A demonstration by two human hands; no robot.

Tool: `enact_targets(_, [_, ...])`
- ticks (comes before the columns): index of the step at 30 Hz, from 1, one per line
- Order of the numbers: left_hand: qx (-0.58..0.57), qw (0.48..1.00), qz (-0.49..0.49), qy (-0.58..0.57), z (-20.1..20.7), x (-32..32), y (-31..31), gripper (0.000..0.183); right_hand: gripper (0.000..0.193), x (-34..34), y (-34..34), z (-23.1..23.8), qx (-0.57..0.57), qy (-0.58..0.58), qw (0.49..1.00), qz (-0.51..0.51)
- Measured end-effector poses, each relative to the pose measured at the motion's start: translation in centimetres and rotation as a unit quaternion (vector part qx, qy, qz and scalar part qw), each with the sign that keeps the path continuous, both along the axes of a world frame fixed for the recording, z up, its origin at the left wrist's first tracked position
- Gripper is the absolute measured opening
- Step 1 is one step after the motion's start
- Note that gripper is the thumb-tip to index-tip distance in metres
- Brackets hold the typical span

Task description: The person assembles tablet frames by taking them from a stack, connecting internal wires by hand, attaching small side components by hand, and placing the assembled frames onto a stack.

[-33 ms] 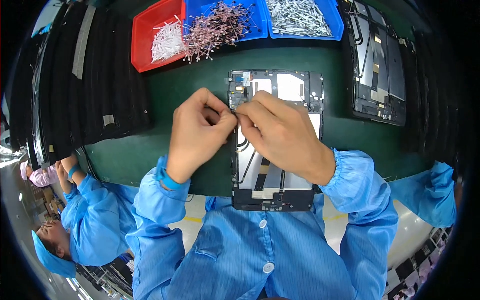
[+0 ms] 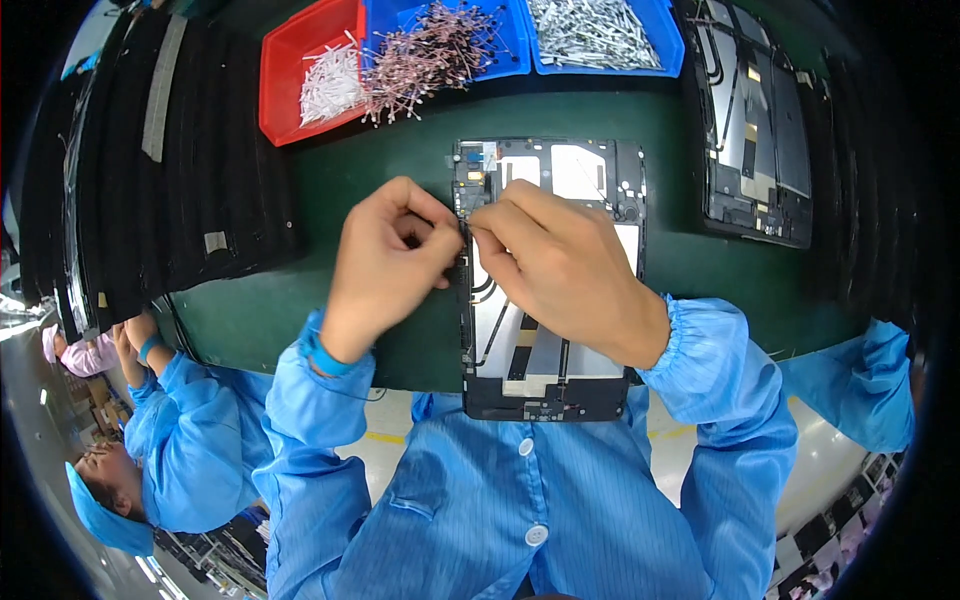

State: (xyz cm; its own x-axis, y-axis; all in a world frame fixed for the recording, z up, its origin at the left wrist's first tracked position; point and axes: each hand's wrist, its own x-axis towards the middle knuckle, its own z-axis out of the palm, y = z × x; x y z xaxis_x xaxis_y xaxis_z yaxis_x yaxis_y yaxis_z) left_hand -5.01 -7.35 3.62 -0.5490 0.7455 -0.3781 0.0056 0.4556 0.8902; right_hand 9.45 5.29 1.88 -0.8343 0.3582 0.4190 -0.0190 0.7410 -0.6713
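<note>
An opened tablet lies upright before me on the green table, its inner parts, dark flat cables and silvery panels exposed. My left hand is at the tablet's upper left edge, thumb and forefinger pinched together. My right hand reaches over the tablet from the right, its fingers closed in a pinch at the same edge. A small gap lies between the two sets of fingertips. Whatever they hold is too small and too covered to make out.
A red bin of small white pieces, a blue bin heaped with thin pinkish leads, and another blue bin of silvery strips stand at the back. A second opened tablet lies right. Black stacked panels rise left; a co-worker sits beyond.
My left hand has drawn slightly left, leaving a small gap from the right fingertips. My right hand stays almost in place, still pinched.
</note>
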Motion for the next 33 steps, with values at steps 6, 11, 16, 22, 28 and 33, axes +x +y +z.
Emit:
enact_targets(6, [-0.017,0.989,-0.075,-0.129,0.7,-2.9,0.0,0.009,0.011,0.0,0.1,-0.1,0.013,0.003,1.0,0.008])
enact_targets(11, [-0.04,0.989,-0.084,-0.115,0.7,-2.9,0.1,0.009,0.011,0.1,0.2,-0.4,0.017,0.001,1.0,0.011])
enact_targets(16, [-0.026,0.992,-0.074,-0.097,0.6,-2.6,-0.2,0.008,0.012,0.1,0.1,-0.5,0.018,-0.001,1.0,0.014])
enact_targets(22, [-0.025,0.995,-0.057,-0.077,0.6,-1.9,-0.1,0.007,0.012,0.2,0.2,-0.5,0.017,0.006,1.0,0.019])
enact_targets(28, [-0.013,0.997,-0.045,-0.068,0.5,-1.5,0.0,0.006,0.012,0.2,0.2,-0.4,0.014,0.013,1.0,0.019])
enact_targets(33, [-0.006,0.997,-0.036,-0.069,0.6,-1.3,0.1,0.007,0.007,0.5,0.0,0.7,-0.073,-0.011,0.997,-0.023])
